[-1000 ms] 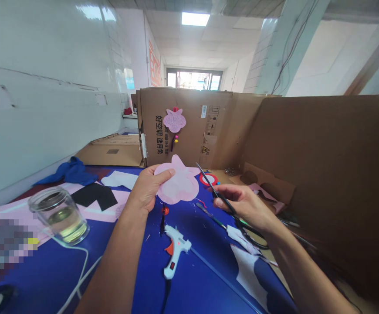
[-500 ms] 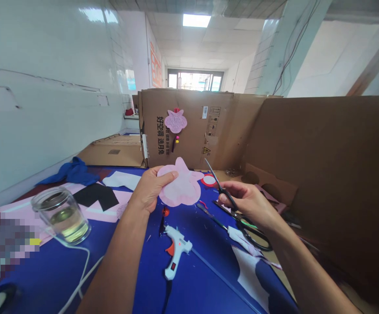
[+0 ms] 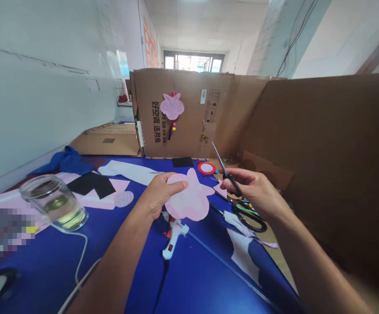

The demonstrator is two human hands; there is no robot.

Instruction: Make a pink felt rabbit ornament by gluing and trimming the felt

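My left hand [image 3: 163, 189] is closed on a pink petal-shaped cutout [image 3: 189, 198], thumb on top near its left edge. The cutout is pale in the middle and has two pointed tips. My right hand [image 3: 253, 185] holds black-handled scissors [image 3: 231, 183], with a metal blade pointing up and left, apart from the cutout. A large black handle loop [image 3: 255, 223] shows below that hand; I cannot tell whether it belongs to the same scissors. Under the cutout lies a white glue gun [image 3: 174, 242] with its red light on, its nozzle partly hidden.
A glass cup [image 3: 62, 207] with pale liquid stands at left. Behind it lie black [image 3: 94, 185] and pink scraps. A red-rimmed disc [image 3: 207, 168] sits near the cardboard wall [image 3: 189, 131], where a decorated pink piece [image 3: 172, 106] hangs. White cable [image 3: 85, 248] crosses the blue tabletop.
My view has tilted down. The left hand has brought the pink cutout slightly right, now over the glue gun's nozzle. The right hand still grips the scissors, moved slightly right.
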